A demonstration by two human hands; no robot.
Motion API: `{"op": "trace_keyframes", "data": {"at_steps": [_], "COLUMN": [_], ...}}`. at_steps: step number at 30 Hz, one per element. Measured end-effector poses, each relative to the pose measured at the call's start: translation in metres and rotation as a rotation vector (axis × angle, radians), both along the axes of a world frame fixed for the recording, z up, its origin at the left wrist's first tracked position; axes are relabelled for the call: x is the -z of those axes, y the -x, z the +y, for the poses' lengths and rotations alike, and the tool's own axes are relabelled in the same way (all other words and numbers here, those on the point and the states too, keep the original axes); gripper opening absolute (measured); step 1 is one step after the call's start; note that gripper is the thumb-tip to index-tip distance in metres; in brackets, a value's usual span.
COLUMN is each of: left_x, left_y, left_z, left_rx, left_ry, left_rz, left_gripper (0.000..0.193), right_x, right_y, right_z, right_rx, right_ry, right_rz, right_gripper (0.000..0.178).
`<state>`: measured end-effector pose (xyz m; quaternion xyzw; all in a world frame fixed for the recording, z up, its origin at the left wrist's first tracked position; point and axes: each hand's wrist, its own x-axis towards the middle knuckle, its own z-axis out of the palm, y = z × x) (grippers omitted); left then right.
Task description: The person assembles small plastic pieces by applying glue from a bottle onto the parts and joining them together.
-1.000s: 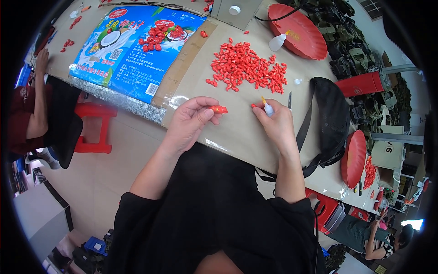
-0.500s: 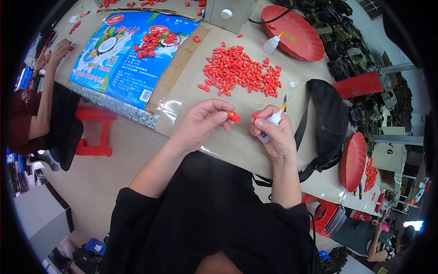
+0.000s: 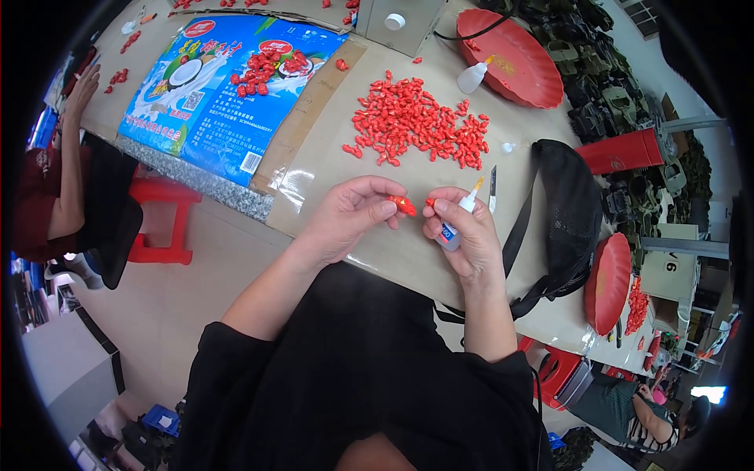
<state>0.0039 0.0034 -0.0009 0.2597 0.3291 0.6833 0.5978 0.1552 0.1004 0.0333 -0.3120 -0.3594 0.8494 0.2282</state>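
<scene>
Between thumb and fingers, my left hand (image 3: 353, 213) pinches a small red piece (image 3: 403, 206) with a yellowish mark on it. Close by on the right, my right hand (image 3: 470, 228) grips a small white glue bottle (image 3: 449, 235) with a yellow nozzle tilted up. Its thumb and forefinger also pinch a second tiny red piece (image 3: 430, 202), a short gap from the first. Beyond both hands lies a loose pile of small red pieces (image 3: 408, 122) on the table (image 3: 314, 184).
A blue printed carton sheet (image 3: 212, 94) carries more red pieces. A red scalloped tray (image 3: 518, 71), another white bottle (image 3: 472, 77), a craft knife (image 3: 492, 188) and a black bag (image 3: 561, 212) lie around. Another person's hand (image 3: 82, 90) is at far left.
My right hand has moved slightly left, bringing its red piece nearer the one in my left hand. The other person's hand at far left has moved away from a red piece.
</scene>
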Motion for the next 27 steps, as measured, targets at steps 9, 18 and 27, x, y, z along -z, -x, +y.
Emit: {"op": "trace_keyframes", "data": {"at_steps": [9, 18, 27], "left_x": [0.001, -0.001, 0.002], "left_y": [0.000, -0.002, -0.002], "left_z": [-0.003, -0.004, -0.004], "left_rx": [-0.021, -0.034, -0.037], "left_ry": [0.009, 0.004, -0.045], "left_rz": [0.061, 0.094, 0.148], "left_gripper": [0.018, 0.016, 0.015], "right_x": [0.004, 0.001, 0.004], "right_y": [0.004, 0.004, 0.003], "right_z": [-0.013, -0.027, -0.028], "right_rx": [0.037, 0.091, 0.098], "right_ry": [-0.140, -0.652, -0.704], "right_rz": [-0.047, -0.205, -0.211], "right_gripper": [0.011, 0.008, 0.007]}}
